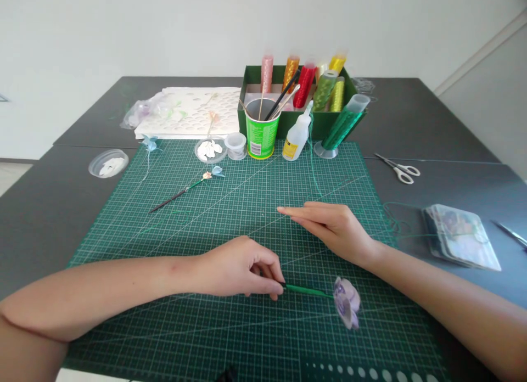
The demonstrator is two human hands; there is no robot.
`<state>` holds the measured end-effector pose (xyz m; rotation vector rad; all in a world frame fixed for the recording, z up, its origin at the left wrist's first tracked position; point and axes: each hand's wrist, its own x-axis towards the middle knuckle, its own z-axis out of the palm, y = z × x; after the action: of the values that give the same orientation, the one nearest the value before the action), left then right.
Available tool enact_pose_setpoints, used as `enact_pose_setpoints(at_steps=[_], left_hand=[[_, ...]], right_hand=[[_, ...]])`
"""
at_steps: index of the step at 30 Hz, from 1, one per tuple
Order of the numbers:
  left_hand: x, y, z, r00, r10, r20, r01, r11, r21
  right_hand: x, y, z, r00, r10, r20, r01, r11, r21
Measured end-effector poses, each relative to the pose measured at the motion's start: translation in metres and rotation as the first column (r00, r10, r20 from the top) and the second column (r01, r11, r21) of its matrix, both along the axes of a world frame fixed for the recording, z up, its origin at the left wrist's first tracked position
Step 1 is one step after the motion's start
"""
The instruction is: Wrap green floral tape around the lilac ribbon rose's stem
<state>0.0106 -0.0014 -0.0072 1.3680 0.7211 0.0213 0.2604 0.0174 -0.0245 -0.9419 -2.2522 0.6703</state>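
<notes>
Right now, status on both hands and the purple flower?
Left hand shut on green stem, purple flower at its right end. Right hand above mat, holding nothing visible. Scissors off mat, right side.

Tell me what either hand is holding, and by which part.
The left hand pinches the purple flower by the dark end of its green stem. Whether the right hand holds anything can't be told.

The only view is worn on the person's head, looking forward and down over the forearms, near enough that both hands [242, 267] [335, 228] fall mid-picture. It faces across the green mat [230, 206] on the table [444, 135], taking in the far edge and the pale wall [206, 31] behind; no second view shares the scene.
</notes>
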Motion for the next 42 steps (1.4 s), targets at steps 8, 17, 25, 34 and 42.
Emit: enact_pose_setpoints(at_steps=[8,17,25,34,42], left_hand=[[-0.005,0.007,-0.007,0.942,0.207,0.263,-0.156,0.967,-0.201],[-0.012,0.035,-0.009,0.691,0.596,0.408,-0.527,0.802,-0.28],[-0.012,0.038,-0.007,0.664,0.664,0.344,-0.653,0.739,-0.167],[-0.011,0.037,-0.006,0.658,0.693,0.294,-0.695,0.709,-0.118],[-0.01,0.036,-0.007,0.677,0.679,0.284,-0.679,0.725,-0.117]], right_hand=[[0.009,0.004,-0.02,0.922,-0.062,0.383,-0.052,0.958,0.281],[0.007,-0.002,-0.015,0.912,-0.111,0.396,-0.073,0.904,0.422],[0.004,-0.005,-0.014,0.963,0.005,0.27,-0.11,0.921,0.374],[0.003,-0.006,-0.009,0.974,0.097,0.204,-0.166,0.919,0.358],[0.002,-0.007,-0.009,0.971,0.143,0.19,-0.206,0.903,0.378]])
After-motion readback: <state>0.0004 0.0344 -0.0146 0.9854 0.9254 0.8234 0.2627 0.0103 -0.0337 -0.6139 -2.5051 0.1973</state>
